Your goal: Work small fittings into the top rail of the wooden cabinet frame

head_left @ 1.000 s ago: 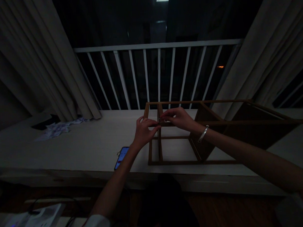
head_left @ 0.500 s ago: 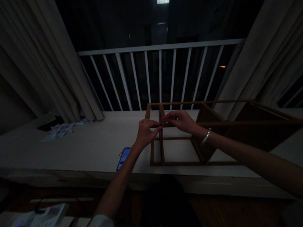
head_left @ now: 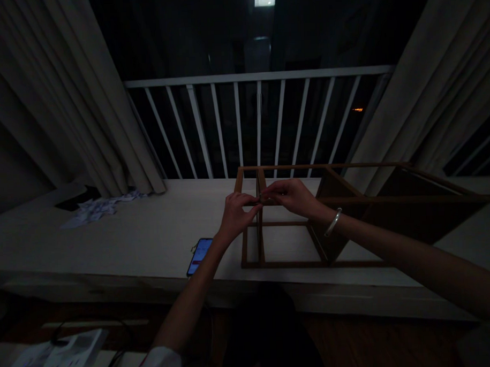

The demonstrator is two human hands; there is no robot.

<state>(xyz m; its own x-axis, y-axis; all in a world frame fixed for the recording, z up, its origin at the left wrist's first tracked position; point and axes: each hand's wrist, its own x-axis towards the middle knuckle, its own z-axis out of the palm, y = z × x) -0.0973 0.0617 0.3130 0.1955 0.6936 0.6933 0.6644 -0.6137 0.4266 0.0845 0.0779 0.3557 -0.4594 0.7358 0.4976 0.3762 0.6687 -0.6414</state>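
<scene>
A brown wooden shelf frame (head_left: 294, 265) lies on its side on the white ledge. At its left end, my left hand (head_left: 237, 212) and my right hand (head_left: 292, 196) meet at a crossbar, with thumbs and fingers pinched close together. Something small sits between the fingertips, too dark and tiny to name. My right wrist wears a silver bangle (head_left: 333, 221). Below my left hand, a lit phone (head_left: 200, 254) lies on the ledge, partly behind the left forearm.
Crumpled papers or wrappers (head_left: 94, 210) lie on the ledge (head_left: 150, 235) at left. A white railing (head_left: 259, 77) stands behind, between curtains (head_left: 101, 113). A white power strip (head_left: 72, 356) with dark cables is at lower left.
Both hands stay at the same crossbar, with only slight finger movement. The whole view has shifted very slightly.
</scene>
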